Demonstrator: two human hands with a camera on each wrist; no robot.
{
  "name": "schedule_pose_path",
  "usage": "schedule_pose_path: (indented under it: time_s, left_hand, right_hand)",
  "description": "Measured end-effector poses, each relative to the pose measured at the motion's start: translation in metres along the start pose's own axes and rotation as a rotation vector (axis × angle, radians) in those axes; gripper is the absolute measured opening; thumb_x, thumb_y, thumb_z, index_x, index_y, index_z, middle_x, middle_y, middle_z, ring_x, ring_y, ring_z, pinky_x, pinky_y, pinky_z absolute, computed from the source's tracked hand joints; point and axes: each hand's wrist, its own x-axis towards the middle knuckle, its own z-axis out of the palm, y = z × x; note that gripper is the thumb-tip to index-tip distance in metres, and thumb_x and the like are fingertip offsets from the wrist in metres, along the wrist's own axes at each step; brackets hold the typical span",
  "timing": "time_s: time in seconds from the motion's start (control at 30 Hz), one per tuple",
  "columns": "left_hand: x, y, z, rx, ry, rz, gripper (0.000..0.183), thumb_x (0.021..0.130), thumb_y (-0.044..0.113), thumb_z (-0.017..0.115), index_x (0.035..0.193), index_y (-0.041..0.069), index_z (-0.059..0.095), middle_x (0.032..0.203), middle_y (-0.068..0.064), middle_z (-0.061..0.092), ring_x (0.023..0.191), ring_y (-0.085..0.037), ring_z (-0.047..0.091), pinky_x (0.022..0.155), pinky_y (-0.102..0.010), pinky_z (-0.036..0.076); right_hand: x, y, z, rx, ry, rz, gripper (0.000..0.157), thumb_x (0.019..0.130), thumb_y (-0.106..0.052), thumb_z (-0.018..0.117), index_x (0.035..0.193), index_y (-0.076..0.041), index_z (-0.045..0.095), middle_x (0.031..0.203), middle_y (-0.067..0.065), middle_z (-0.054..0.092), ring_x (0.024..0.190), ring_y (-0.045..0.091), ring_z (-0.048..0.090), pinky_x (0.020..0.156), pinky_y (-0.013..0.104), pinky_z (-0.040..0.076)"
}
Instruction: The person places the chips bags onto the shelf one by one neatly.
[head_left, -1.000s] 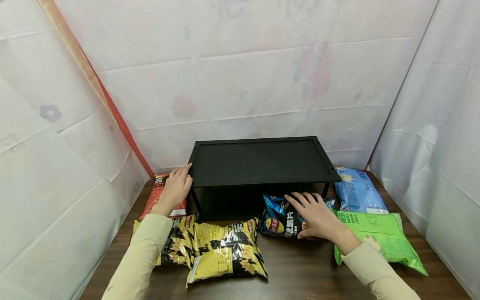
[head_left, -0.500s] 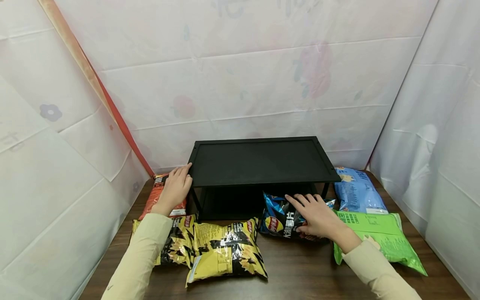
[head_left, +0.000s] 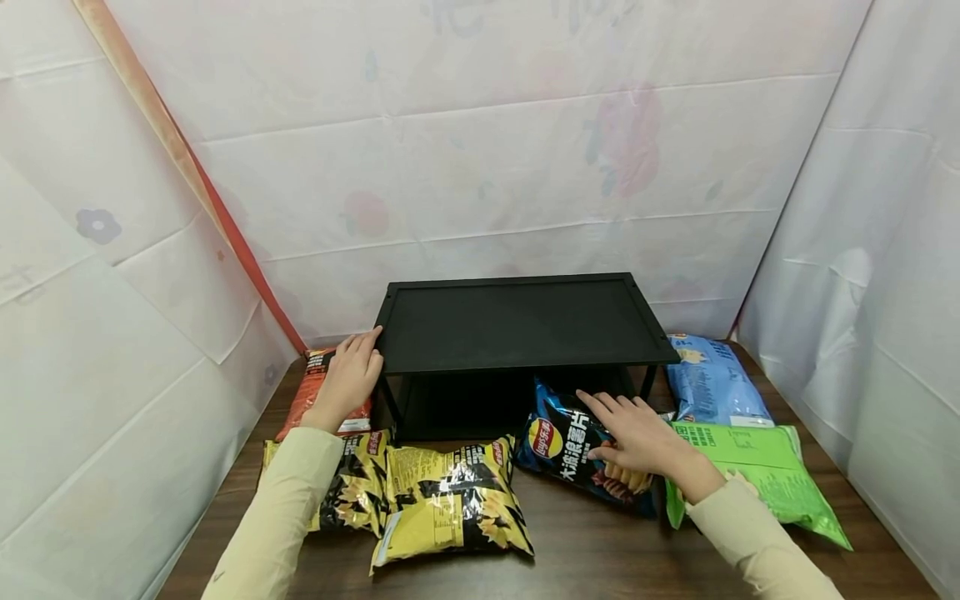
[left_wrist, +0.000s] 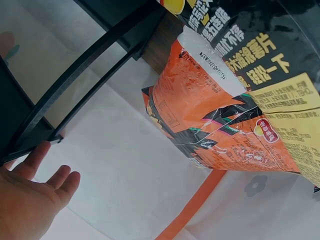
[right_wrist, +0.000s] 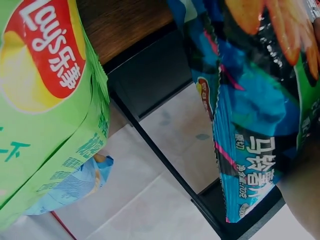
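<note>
My right hand (head_left: 648, 442) holds a black and blue bag of potato chips (head_left: 573, 450), fingers along its upper edge and thumb across the front. The bag is tilted at the front right of a black two-tier rack (head_left: 517, 325). In the right wrist view the chip bag (right_wrist: 265, 110) fills the right side, and only a blurred part of the hand shows at the edge. My left hand (head_left: 348, 375) rests against the left edge of the rack's top; in the left wrist view its fingers (left_wrist: 62, 185) are loosely extended, one touching the frame.
Two yellow and black chip bags (head_left: 453, 504) lie at the front left. A red bag (head_left: 307, 396) sits left of the rack. Blue (head_left: 716, 383) and green (head_left: 757, 479) bags lie to the right, the green one near my right forearm. White cloth walls (head_left: 480, 167) surround the table.
The black and blue chip bag has turned in my right hand, its right end swinging toward me and more of its front showing. My left hand stays on the rack edge.
</note>
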Motion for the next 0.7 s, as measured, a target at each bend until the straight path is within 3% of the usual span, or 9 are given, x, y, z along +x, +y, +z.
schedule_pose_path:
  time_s: [0.33,0.53,0.7]
  left_hand:
    - [-0.0003,-0.0001,-0.0001,0.0,-0.008,-0.002,0.05,0.099,0.028,0.021,0.145,0.009,0.025,0.144,-0.02,0.032,0.133,-0.043,0.022,0.106,-0.061,0.018]
    - [0.0,-0.0005,0.0005,0.007,-0.009,-0.001,0.051,0.099,0.029,0.021,0.145,0.009,0.025,0.143,-0.021,0.033,0.132,-0.044,0.022,0.105,-0.061,0.018]
    - [0.0003,-0.0002,0.0009,0.006,-0.002,0.001,0.05,0.099,0.028,0.021,0.145,0.009,0.025,0.143,-0.021,0.033,0.132,-0.043,0.023,0.106,-0.06,0.018]
  right_hand:
    - [-0.002,0.0008,0.0038,0.097,-0.061,0.02,0.077,0.086,-0.048,0.055,0.147,-0.014,0.022,0.137,0.011,0.041,0.11,0.03,0.054,0.09,0.055,0.043]
    - [-0.0025,0.0017,0.0075,0.141,-0.069,0.01,0.076,0.088,-0.046,0.053,0.148,-0.021,0.015,0.136,0.011,0.038,0.088,0.018,0.057,0.067,0.036,0.048]
    - [-0.0021,0.0031,0.0089,0.208,-0.059,0.008,0.067,0.089,-0.043,0.054,0.145,-0.022,0.025,0.136,0.011,0.035,0.089,0.018,0.056,0.057,0.028,0.041]
